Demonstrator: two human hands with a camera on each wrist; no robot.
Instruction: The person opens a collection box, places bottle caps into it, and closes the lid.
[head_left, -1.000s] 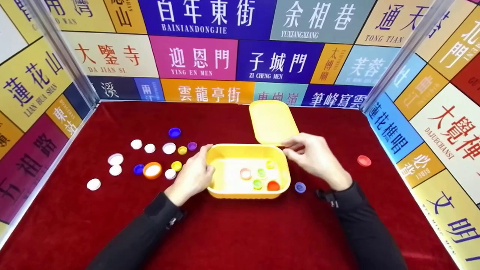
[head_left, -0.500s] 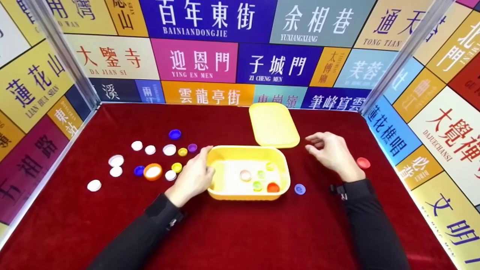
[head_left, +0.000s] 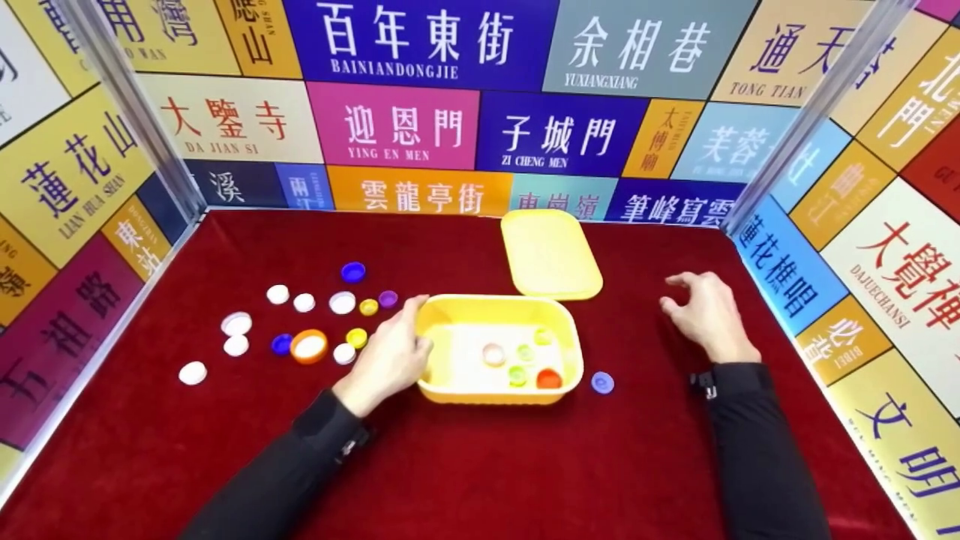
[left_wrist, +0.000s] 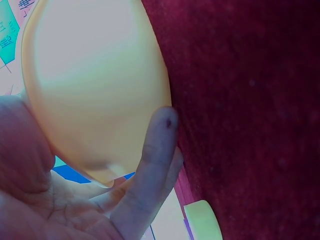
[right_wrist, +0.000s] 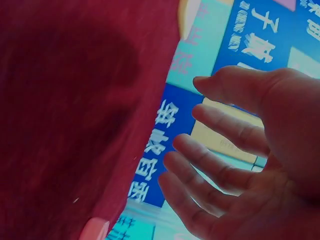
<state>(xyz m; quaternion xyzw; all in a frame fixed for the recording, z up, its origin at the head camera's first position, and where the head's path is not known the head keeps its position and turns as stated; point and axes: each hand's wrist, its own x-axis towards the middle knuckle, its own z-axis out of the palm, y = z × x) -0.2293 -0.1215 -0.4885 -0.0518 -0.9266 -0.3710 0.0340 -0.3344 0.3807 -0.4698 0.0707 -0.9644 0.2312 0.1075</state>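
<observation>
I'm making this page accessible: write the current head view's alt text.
A person's left hand holds the left end of a yellow tub with small caps inside; the right hand, farther right, holds nothing. A yellow lid lies beyond the tub, and loose caps dot the red cloth, mostly at left.

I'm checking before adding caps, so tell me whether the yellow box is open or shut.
The yellow box is open: the yellow lid lies off it on the red cloth, and a red cap inside shows.
</observation>
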